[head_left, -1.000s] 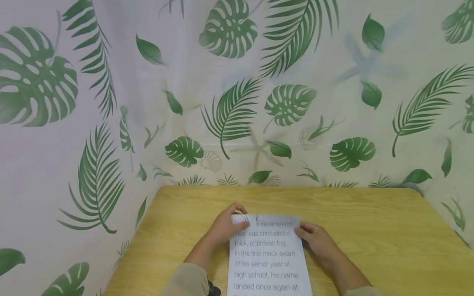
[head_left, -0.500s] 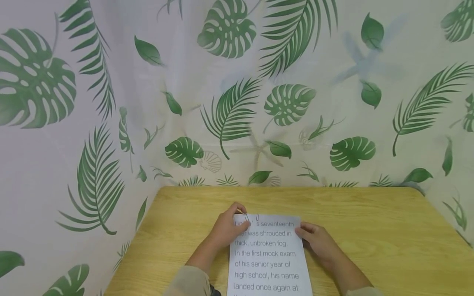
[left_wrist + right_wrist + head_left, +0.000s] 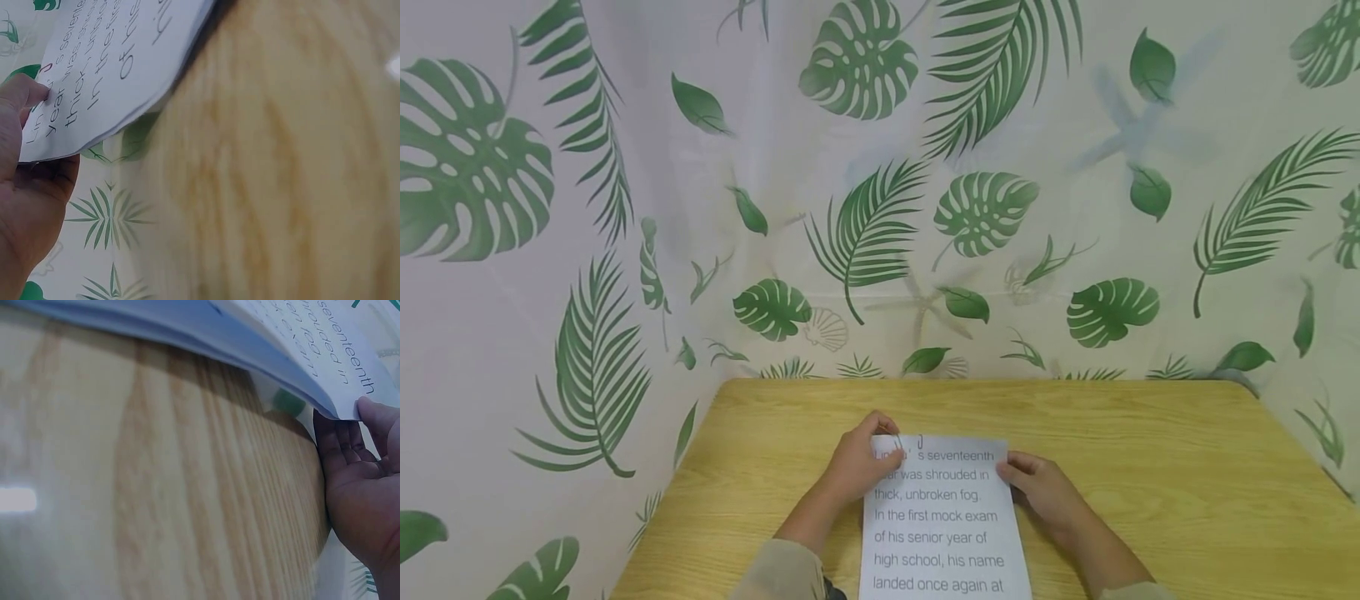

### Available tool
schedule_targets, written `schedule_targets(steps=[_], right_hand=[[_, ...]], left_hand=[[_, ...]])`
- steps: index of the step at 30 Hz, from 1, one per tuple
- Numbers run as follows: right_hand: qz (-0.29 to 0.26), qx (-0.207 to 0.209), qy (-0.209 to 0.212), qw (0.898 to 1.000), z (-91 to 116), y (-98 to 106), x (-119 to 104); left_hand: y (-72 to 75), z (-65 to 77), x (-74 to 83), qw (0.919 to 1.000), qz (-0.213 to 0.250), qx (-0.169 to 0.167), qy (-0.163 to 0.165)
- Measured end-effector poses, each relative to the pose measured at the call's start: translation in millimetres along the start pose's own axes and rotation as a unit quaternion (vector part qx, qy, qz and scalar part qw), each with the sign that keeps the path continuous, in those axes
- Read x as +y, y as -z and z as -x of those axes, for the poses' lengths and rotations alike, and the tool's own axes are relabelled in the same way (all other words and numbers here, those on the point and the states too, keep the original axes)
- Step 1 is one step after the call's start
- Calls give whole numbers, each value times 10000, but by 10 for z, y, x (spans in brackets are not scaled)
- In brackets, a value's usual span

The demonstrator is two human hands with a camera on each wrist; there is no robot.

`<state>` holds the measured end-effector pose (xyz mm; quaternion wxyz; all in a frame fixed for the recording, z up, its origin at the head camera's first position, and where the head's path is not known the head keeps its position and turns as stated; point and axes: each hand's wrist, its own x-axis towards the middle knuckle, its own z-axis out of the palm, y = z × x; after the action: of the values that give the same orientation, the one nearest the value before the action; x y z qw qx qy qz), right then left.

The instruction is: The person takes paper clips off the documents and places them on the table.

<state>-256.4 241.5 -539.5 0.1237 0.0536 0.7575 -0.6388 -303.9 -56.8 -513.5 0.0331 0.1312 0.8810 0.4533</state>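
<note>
A small stack of printed paper sheets (image 3: 940,517) with large dark text is held up over the table. Two paper clips sit on its top edge; the clearer paper clip (image 3: 921,442) is right of my left thumb. My left hand (image 3: 857,458) pinches the upper left corner, thumb in front and fingers behind. On the other side my right hand (image 3: 1045,492) grips the right edge near the top corner, its thumb on the front. In the right wrist view the sheets' layered lower edges (image 3: 187,337) show above the wood.
A wooden table (image 3: 1150,467) with light grain lies beneath. Behind it and to the left hangs a white curtain (image 3: 1037,100) printed with green leaves, meeting the table's back edge. A dark band (image 3: 833,588) shows at the left wrist.
Both hands keep their hold on the paper sheets in almost the same place. The left thumb has shifted very slightly near the clip.
</note>
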Motion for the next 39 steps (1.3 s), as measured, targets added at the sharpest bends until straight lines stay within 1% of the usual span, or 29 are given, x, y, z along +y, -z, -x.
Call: schedule_targets(steps=[3, 12, 18, 21, 26, 31, 37, 39], right_hand=[[39, -19, 39, 10000, -1, 1, 3], [97, 4, 76, 9999, -4, -7, 19], [-15, -39, 78, 10000, -6, -7, 31], [39, 44, 67, 10000, -10, -16, 33], [154, 75, 71, 9998, -7, -24, 41], [76, 43, 35, 10000, 5, -22, 37], [133, -9, 76, 9999, 16, -1, 9], [155, -6, 63, 9999, 19, 8, 3]], left_hand=[[13, 8, 7, 10000, -54, 24, -20], [71, 18, 0, 9991, -420, -35, -48], [161, 49, -11, 9989, -447, -51, -150], [218, 67, -24, 9986, -483, -45, -194], [301, 89, -52, 9979, -515, -15, -398], [370, 99, -63, 9970, -449, 19, -625], [453, 129, -25, 9951, -364, 176, -902], [478, 145, -20, 9947, -380, 255, -920]])
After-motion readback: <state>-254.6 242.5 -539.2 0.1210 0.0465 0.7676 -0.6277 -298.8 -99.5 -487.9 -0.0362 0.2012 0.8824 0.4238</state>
